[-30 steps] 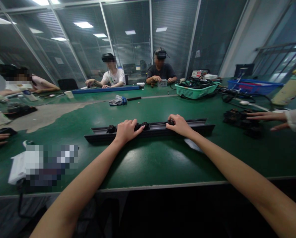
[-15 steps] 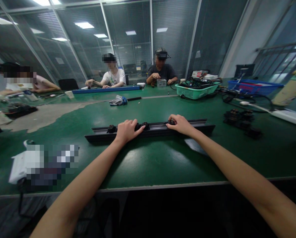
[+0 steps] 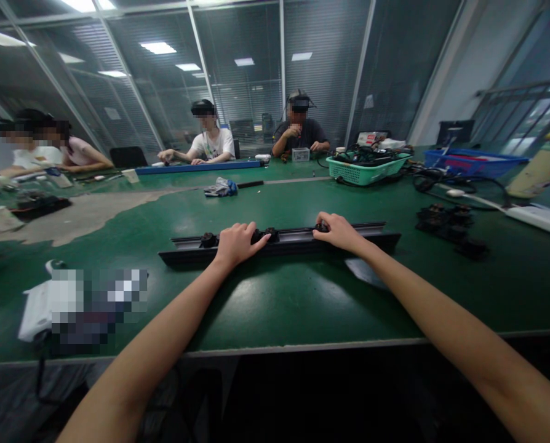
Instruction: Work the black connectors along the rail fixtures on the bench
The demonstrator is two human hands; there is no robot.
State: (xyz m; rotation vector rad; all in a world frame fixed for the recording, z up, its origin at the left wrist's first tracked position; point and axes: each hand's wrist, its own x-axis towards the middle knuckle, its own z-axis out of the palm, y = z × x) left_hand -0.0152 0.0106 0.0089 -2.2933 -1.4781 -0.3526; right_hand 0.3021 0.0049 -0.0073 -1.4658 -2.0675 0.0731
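A long black channel-shaped rail (image 3: pixel 298 237) lies crosswise on the green table in front of me. Several small black parts sit in its channel, among them a rounded one (image 3: pixel 207 239) left of my left hand and another (image 3: pixel 271 234) by that thumb. My left hand (image 3: pixel 238 243) is closed over the rail's middle-left, thumb along the near side. Its fingertips are hidden behind the far edge. Towards the rail's right, my right hand (image 3: pixel 339 232) pinches a small black part (image 3: pixel 321 227) between thumb and fingers, in the channel. The hand covers some of that part.
To the right lie several black parts (image 3: pixel 450 227) and a white power strip (image 3: pixel 540 218). Beyond are a green basket (image 3: pixel 367 172) with cables, a blue basket (image 3: pixel 475 163) and gloves (image 3: pixel 220 187). Co-workers sit across the table and at left. A white device (image 3: pixel 48 307) lies near left.
My right hand has shifted very slightly right along the rail with the small black part. My left hand stays put. A co-worker across the table has raised a hand towards the face.
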